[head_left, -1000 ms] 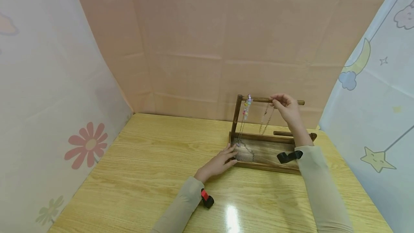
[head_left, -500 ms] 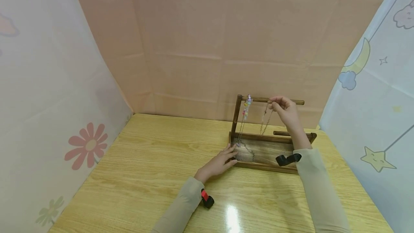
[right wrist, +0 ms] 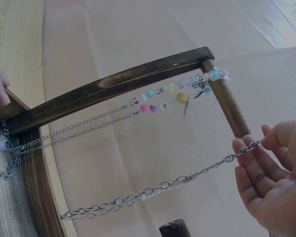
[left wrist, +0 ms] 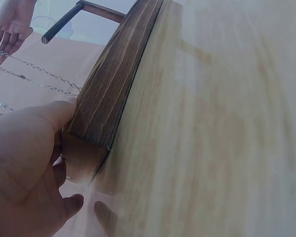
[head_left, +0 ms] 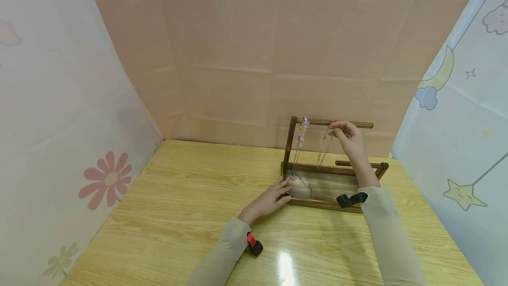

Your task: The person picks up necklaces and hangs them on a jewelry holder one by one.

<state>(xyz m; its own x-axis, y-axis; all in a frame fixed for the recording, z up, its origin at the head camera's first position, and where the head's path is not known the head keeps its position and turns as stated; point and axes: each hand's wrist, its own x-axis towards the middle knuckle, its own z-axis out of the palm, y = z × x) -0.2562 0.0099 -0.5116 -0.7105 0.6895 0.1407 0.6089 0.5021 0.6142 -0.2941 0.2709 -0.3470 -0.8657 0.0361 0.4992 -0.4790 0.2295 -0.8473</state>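
Near the upper bar of a dark wooden jewelry stand [head_left: 325, 205], my right hand [head_left: 351, 138] pinches a silver chain necklace [right wrist: 182, 177] between thumb and fingers. The chain hangs down in a loop below the hand, beside the bar. My left hand [head_left: 267, 200] grips the front left corner of the stand's tray. Its thumb lies against the front wall [left wrist: 116, 74], and its other fingers are at the left end. A necklace with colored beads [right wrist: 170, 89] hangs over the same bar [right wrist: 227, 103], nearer the upright post.
Another chain [head_left: 304, 182] lies in the tray's left part. The stand's lower bar [head_left: 345, 163] sticks out at the right rear. The wooden table [head_left: 198, 180] meets a peach cloth backdrop [head_left: 230, 78], with printed cloths on both sides.
My right hand has lowered slightly and shifted a little left, keeping the chain pinched near the bar. The left hand stays at the tray corner.
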